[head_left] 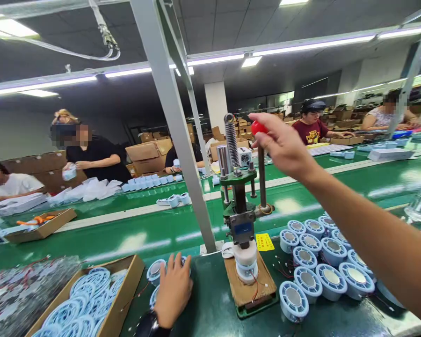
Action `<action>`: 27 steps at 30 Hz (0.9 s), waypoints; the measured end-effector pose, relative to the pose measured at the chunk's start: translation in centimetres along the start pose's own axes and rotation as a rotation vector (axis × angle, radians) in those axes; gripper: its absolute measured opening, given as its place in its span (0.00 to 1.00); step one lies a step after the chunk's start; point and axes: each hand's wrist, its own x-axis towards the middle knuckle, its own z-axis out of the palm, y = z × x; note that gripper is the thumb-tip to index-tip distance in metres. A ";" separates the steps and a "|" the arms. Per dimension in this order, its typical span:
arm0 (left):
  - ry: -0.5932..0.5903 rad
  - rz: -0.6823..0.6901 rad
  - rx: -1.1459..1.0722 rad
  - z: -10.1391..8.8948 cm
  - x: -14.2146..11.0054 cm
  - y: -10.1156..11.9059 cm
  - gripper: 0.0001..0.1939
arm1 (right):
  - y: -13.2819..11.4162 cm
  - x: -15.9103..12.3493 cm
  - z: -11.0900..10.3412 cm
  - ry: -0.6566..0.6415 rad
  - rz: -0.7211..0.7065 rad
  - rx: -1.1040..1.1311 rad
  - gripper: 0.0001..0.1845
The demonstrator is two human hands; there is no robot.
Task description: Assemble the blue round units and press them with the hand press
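My right hand [284, 145] closes around the red ball knob [257, 128] at the top of the lever [262, 178] on a hand press [241, 220]. Under the press's white ram head [244, 254], a light-blue round housing [247, 272] with thin red wires sits on a wooden base board [233, 281]. Low on the left, my left hand [175, 285] has its fingers spread over light-blue round housings [155, 270] with silver discs. It partly covers them, and I cannot tell whether it touches one.
Rows of similar housings [307, 281] stand right of the press. A cardboard box [135, 276] of light-blue rings [87, 295] is at left, beside wired parts in plastic [24, 290]. A grey post [175, 121] rises before the green conveyor [133, 241]. Co-workers sit or stand across it.
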 end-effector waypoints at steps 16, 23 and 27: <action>0.001 -0.041 -0.163 -2.0 -0.7 0.4 0.29 | -1.7 -30.1 16.3 0.046 0.816 -0.010 0.39; 0.203 -0.183 0.107 -6.2 -1.1 -11.6 0.31 | -4.2 -33.3 16.2 0.172 0.668 -0.133 0.35; 0.096 -0.280 0.290 -7.2 -1.7 -16.4 0.35 | -6.6 -35.8 16.9 0.107 0.517 -0.123 0.34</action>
